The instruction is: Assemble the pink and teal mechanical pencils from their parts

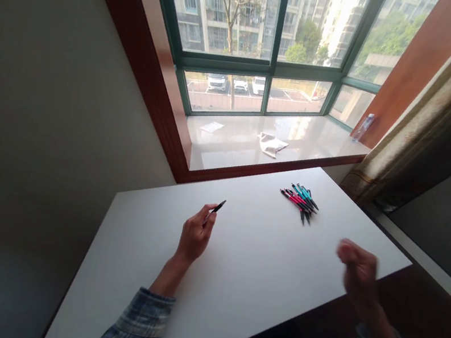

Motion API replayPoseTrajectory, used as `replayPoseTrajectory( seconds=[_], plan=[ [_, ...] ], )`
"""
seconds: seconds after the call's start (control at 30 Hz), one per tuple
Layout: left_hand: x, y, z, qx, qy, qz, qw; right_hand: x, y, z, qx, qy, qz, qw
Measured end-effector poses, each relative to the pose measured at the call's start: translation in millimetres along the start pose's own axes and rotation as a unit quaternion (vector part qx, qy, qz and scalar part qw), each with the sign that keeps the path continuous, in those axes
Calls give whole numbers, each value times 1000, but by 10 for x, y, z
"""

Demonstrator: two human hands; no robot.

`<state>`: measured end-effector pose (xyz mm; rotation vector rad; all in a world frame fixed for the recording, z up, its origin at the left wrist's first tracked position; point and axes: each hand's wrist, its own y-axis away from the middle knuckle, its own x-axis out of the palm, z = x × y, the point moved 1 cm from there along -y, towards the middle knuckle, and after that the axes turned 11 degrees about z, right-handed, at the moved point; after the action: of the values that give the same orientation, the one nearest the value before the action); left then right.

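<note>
My left hand (pixel 195 238) is closed on a pen (pixel 220 207), whose dark end sticks out past the fingers over the white table (pixel 252 266). The fingers cover the rest of that pen. Farther right on the tabletop lies a loose pile of pens (pixel 301 201), some red and black, others teal and black. My right hand (pixel 358 267) is raised near the table's right front edge, apart from the pile. Its fingers are curled into a fist and slightly blurred, so whatever may be inside is hidden.
Behind the table is a window sill (pixel 229 149) with a crumpled white wrapper (pixel 271 144), a flat white paper (pixel 212 127) and a clear bottle (pixel 362 128). A wall (pixel 64 124) rises at the left. A curtain (pixel 426 104) hangs at the right.
</note>
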<state>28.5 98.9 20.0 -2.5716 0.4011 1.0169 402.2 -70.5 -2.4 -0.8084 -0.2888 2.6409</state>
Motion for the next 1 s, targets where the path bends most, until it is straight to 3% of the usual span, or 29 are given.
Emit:
replayPoseTrajectory(
  seconds=[0.1, 0.17, 0.23, 0.33, 0.53, 0.77, 1.0],
  plan=[
    [-37, 14, 40, 18, 0, 0, 1000, 1084, -756, 915, -86, -38, 145, 985],
    [-71, 21, 71, 37, -3, 3, 999, 1653, -1068, 1252, -120, -39, 201, 971],
    [-103, 21, 115, 43, -21, 5, 999, 2074, -1264, 1343, -125, -47, 229, 964],
    [-125, 1, 209, 33, -58, 9, 998, 2445, -1389, 1192, -120, -66, 221, 966],
    [-75, -42, 326, 23, -16, 53, 998, 2613, -1362, 846, -105, -134, 240, 956],
    [-153, -8, 271, -39, 22, 81, 996, 2624, -1354, 851, -86, -229, 257, 935],
    [-135, 10, 295, -70, 128, 89, 985, 2601, -1317, 886, -75, -327, 282, 899]
  ],
)
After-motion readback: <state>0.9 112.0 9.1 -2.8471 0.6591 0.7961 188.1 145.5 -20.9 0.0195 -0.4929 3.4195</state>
